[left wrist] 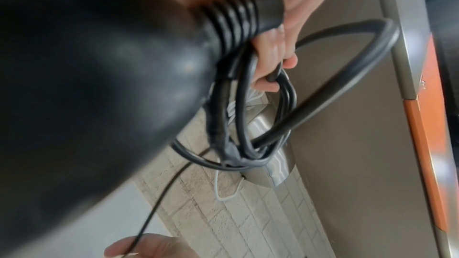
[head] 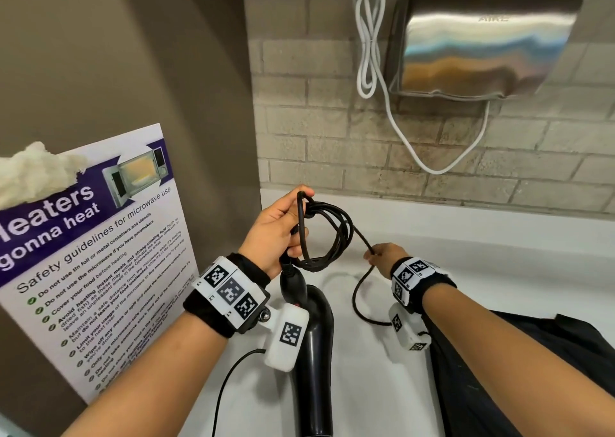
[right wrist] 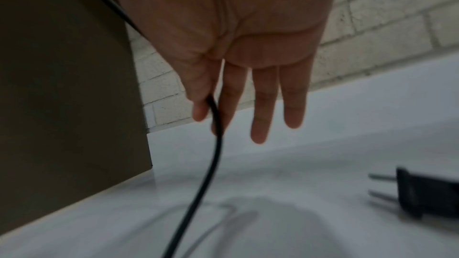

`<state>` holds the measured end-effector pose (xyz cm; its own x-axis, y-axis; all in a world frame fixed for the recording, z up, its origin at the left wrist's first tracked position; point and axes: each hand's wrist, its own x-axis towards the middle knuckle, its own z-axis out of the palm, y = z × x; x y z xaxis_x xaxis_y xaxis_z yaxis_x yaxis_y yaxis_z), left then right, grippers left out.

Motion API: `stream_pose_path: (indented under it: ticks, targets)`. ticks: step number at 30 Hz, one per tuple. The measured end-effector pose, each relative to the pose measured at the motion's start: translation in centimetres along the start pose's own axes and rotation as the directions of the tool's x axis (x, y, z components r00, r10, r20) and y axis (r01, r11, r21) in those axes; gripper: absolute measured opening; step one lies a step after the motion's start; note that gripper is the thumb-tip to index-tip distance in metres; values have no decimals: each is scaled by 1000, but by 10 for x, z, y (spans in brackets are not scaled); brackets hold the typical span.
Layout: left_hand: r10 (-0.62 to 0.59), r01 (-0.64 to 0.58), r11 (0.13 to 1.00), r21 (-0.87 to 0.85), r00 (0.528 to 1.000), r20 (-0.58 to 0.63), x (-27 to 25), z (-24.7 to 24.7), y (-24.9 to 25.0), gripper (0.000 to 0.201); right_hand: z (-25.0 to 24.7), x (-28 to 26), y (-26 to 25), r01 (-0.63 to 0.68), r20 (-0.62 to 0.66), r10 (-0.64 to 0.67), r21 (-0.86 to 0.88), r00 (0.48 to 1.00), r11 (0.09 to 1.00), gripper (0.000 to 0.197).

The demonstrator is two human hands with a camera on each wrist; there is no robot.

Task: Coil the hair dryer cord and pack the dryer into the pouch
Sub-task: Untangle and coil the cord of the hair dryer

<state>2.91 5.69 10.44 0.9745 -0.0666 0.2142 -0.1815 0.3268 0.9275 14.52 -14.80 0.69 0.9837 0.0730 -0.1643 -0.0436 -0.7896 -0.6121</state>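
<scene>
The black hair dryer (head: pixel 314 353) hangs below my left hand (head: pixel 279 230), whose fingers curl round several loops of its black cord (head: pixel 327 233) and the ribbed cord sleeve (left wrist: pixel 238 24). The dryer body (left wrist: pixel 87 85) fills the left wrist view, blurred. My right hand (head: pixel 382 258) pinches the loose run of cord (right wrist: pixel 213 140) between thumb and forefinger, its other fingers straight. From there the cord drops in a curve (head: pixel 357 300) to the white counter (head: pixel 482 237). The plug (right wrist: pixel 422 193) lies on the counter. A dark pouch (head: pixel 532 370) lies under my right forearm.
A steel hand dryer (head: pixel 482 40) with a white cable (head: pixel 369 43) hangs on the brick wall ahead. A microwave safety poster (head: pixel 100 253) leans against the brown panel on the left, with crumpled white paper (head: pixel 36 170) above it.
</scene>
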Motion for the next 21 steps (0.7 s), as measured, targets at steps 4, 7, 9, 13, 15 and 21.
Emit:
stream_pose_path:
  ticks: [4, 7, 9, 13, 15, 21]
  targets:
    - [-6, 6, 1000, 19, 1000, 11, 1, -1, -1, 25, -9, -28, -22, 417, 43, -415, -57, 909, 907, 56]
    - [-12, 11, 999, 36, 1000, 23, 3, -1, -1, 24, -8, -51, -50, 634, 52, -641, 110, 765, 765, 56]
    - [-17, 16, 1000, 23, 999, 29, 3, 1, -1, 23, -4, -59, -63, 636, 109, -689, 305, 716, 709, 51]
    - [-23, 23, 1000, 9, 999, 33, 2, 1, 1, 22, 5, -65, -71, 657, 196, -747, 371, 635, 656, 32]
    - [-23, 22, 999, 25, 999, 24, 1, 0, 2, 22, 6, -62, -71, 611, 119, -701, 403, 703, 682, 24]
    - [-14, 14, 1000, 19, 1000, 7, 0, 0, 3, 22, -1, -37, -61, 521, -175, -491, 271, 853, 809, 21]
